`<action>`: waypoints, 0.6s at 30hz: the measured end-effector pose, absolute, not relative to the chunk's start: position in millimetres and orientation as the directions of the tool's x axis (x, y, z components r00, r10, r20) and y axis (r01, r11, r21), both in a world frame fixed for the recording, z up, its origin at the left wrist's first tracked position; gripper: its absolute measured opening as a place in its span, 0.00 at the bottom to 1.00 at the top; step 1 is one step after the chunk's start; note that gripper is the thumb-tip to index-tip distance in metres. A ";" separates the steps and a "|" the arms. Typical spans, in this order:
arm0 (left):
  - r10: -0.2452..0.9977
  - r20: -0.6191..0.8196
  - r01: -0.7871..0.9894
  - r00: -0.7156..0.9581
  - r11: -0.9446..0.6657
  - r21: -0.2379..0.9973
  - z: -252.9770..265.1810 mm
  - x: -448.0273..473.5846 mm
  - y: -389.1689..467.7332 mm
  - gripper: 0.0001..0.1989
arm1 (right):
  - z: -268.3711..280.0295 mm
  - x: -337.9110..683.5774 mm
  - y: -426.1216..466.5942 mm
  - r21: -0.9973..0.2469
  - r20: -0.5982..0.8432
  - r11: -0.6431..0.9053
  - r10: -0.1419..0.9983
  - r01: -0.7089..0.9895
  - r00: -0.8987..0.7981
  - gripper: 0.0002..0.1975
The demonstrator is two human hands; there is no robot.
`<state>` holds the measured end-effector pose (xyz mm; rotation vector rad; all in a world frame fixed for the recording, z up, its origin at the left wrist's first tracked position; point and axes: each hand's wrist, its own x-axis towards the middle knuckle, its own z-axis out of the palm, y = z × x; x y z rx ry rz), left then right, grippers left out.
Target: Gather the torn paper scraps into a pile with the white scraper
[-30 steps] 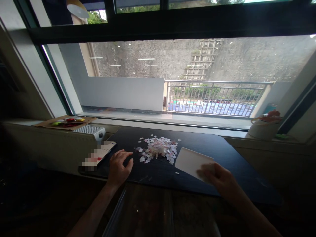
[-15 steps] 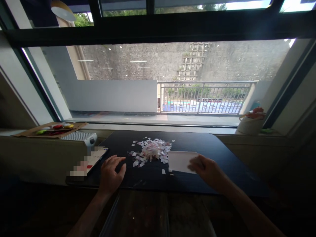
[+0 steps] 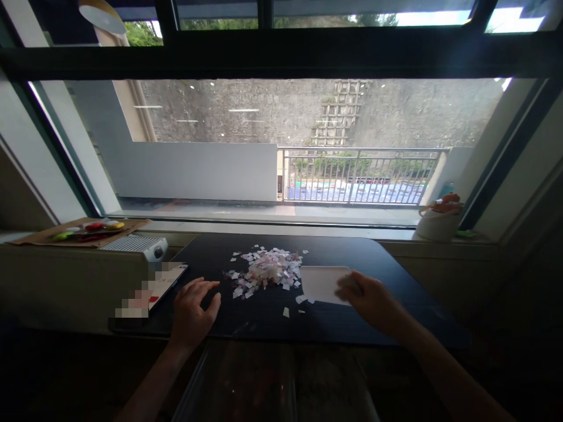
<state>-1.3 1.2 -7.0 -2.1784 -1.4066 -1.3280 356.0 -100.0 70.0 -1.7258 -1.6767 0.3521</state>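
Note:
A heap of small cut paper pieces (image 3: 271,268), mostly white with some pinkish ones, lies on the dark table (image 3: 246,319). Touching the heap's right side is a flat white rectangular piece (image 3: 324,283) with rounded corners; I cannot tell whether it is card or plastic. My right hand (image 3: 363,293) is closed at its right edge, the fingers slightly blurred. Left of the heap, my left hand (image 3: 196,305) hovers over or rests on the table, holding nothing, thumb and curved fingers apart. A few loose scraps (image 3: 286,312) lie in front of the heap.
A partly pixelated flat panel (image 3: 165,287) lies at the table's left edge. Behind it are a white box with a knob (image 3: 145,246) and a brown board (image 3: 33,233) with colourful items. A white pot (image 3: 437,223) stands on the sill at right, below the window.
The white piece has tilted slightly at the heap's right edge, and scraps near its front left corner have shifted. My left hand keeps its pose. The whole view has moved slightly.

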 end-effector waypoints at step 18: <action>0.644 0.756 0.811 0.114 -0.500 0.303 -6.2 -1.7 0.7 0.14 | 80.7 353.7 -119.9 -0.574 0.248 -0.008 0.951 0.819 0.183 0.08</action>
